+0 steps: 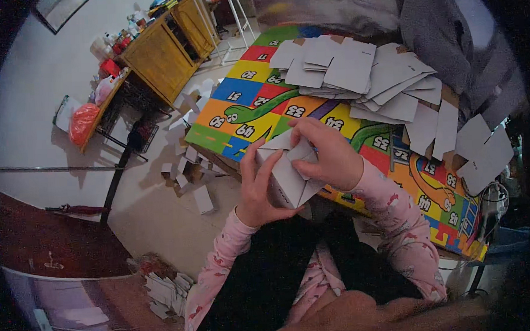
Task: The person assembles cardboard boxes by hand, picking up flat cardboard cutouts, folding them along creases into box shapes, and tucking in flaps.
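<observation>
Above the glossy, colourful game-board surface (239,116), left hand (255,186) and right hand (326,154) fingers grasp a smooth white cardboard box (289,176), angular flaps half-folded.

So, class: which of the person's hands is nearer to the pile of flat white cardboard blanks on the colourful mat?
Right. The right hand grips the box's top, closer to the pile; the left hand holds its lower left side, farther away.

Tabletop (458,249) covered by colourful numbered game mat (238,93), heap of flat white cardboard blanks (367,78) on the mat
</observation>
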The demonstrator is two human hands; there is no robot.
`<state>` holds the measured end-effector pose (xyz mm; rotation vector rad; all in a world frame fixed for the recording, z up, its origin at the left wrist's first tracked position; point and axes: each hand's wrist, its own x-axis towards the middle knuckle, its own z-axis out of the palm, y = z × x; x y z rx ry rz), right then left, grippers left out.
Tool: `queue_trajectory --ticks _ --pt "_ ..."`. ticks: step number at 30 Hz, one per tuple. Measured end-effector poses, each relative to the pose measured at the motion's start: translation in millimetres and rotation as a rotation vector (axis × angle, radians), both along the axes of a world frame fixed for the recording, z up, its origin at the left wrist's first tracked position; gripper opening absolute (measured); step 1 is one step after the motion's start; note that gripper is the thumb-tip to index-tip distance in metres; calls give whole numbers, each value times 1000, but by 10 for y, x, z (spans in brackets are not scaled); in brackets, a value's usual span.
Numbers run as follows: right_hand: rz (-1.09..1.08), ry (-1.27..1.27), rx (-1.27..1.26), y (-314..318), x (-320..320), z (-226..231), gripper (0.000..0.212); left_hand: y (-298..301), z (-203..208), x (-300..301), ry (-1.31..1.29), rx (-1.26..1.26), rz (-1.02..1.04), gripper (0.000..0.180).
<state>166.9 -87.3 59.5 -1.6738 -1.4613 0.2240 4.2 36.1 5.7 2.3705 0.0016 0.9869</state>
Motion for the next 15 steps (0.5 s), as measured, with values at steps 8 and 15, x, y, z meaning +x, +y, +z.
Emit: queue_trajectory --ticks 8,15 --pt "19 9 21 3 22 -18 29 1 -12 7 -10 17 15 100" --pt "14 11 33 12 35 -26 28 11 -28 11 -15 20 15 99"
